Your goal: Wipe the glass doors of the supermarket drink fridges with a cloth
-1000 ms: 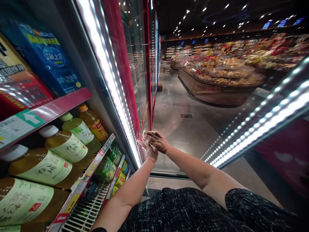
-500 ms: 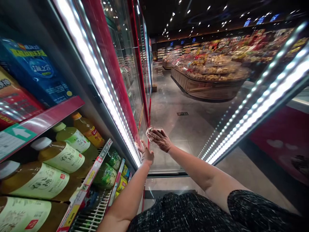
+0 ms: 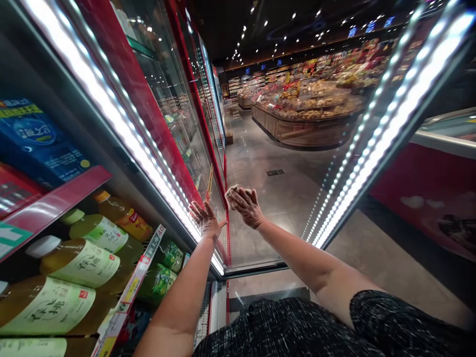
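My right hand (image 3: 246, 206) presses a small pale cloth (image 3: 233, 191) flat against the inside of the open glass cooler door (image 3: 297, 198); the fingers lie over the cloth. My left hand (image 3: 204, 219) is open with fingers spread, resting on the lit edge of the cooler frame (image 3: 148, 163), just left of the right hand. Both arms reach forward from a black speckled garment.
Cooler shelves at left hold tea bottles (image 3: 82, 263), green bottles (image 3: 163, 277) and blue cartons (image 3: 37, 139) behind red price rails (image 3: 55, 203). The door's LED strip (image 3: 383, 129) runs diagonally at right. Beyond the glass lie a shop aisle and a round produce display (image 3: 308, 119).
My left hand has come away from the right hand and moved left and up onto the cooler frame. The right hand with the cloth has risen slightly on the glass. The view tilted up.
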Motion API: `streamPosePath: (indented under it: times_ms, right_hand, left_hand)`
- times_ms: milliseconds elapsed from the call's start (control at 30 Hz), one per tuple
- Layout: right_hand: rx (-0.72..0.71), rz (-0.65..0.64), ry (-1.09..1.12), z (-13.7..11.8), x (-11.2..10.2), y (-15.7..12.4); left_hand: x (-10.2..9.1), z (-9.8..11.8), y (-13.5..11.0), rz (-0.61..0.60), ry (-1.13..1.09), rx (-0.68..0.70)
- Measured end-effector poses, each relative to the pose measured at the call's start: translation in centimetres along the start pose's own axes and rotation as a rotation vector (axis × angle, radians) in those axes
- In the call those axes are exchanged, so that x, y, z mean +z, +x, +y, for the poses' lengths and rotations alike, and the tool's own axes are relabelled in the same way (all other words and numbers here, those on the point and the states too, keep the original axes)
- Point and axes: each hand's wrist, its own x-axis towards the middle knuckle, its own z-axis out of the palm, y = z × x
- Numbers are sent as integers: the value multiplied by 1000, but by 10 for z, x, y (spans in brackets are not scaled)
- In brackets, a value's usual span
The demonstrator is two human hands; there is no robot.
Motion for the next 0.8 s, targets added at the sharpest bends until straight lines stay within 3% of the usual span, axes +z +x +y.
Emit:
streamPosePath:
  times_ms: [200,433,500,700,800]
  right_hand:
    - [-49,-23,-60,-3,6,-56]
    - [82,-9,-85,16,-8,-20]
    - [116,-50,-82,21,-3,-25]
    - [150,-87,-154,15,9,-101]
    - [180,-78,-169,10,5,-114]
  left_hand:
    - [1,2,2,-16,25,-5]
    - [0,3,3,-56,6,-23]
    - [1,3,3,-70,0,-32]
    - [5,2,3,-59,13,-28]
    - [7,3,2,-19,47,-39]
